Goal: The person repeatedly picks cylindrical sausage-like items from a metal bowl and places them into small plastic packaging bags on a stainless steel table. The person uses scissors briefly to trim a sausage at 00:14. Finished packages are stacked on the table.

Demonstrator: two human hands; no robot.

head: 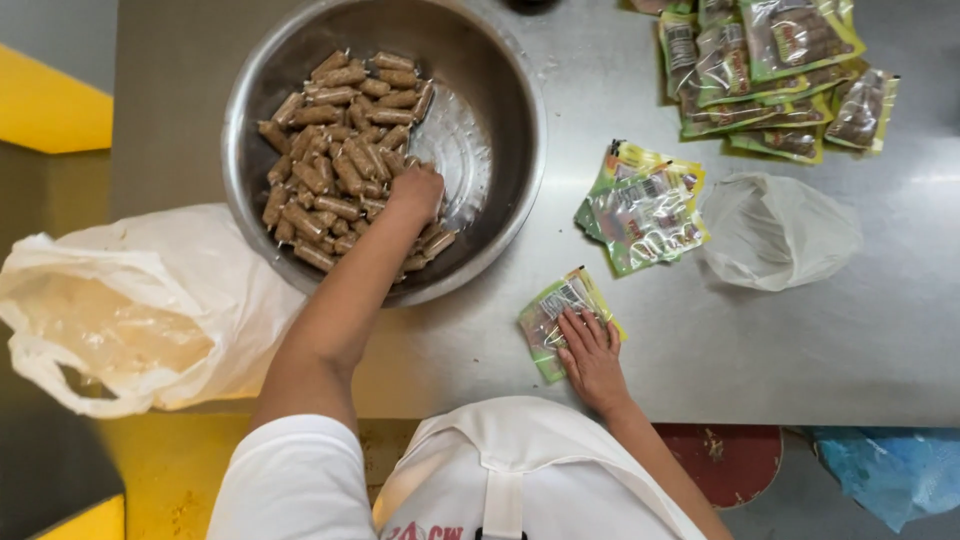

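Two bare hands work at a steel table (800,340), and the big metal bowl (500,150) on it serves as the landmark. Inside the bowl, the left hand (415,192) reaches down into a heap of brown wrapped sticks (335,160), its fingers curled onto those at the heap's near right edge; whether it has actually closed on one cannot be told, since the fingertips are hidden among them. The sticks fill the bowl's left half and run along its near wall, leaving the right part of the bottom bare and shiny.

Just outside the bowl's near right rim, the right hand (592,358) lies open and flat, fingers spread, pressing on a single green-and-yellow pouch (556,312) that rests on the table. The pouch looks flat and tilted, its far end pointing toward the bowl.

To the right of the bowl, close to its rim, sits a small stack of the same flat pouches (645,210). Beyond that stack, farther right of the bowl, lies a crumpled clear bag (775,230). Up past it, well to the right of the bowl's far side, is a pile of filled pouches (780,75) with brown contents showing through.

Left of the bowl, touching its near left rim, a large white plastic bag (130,300) sags open over the table edge
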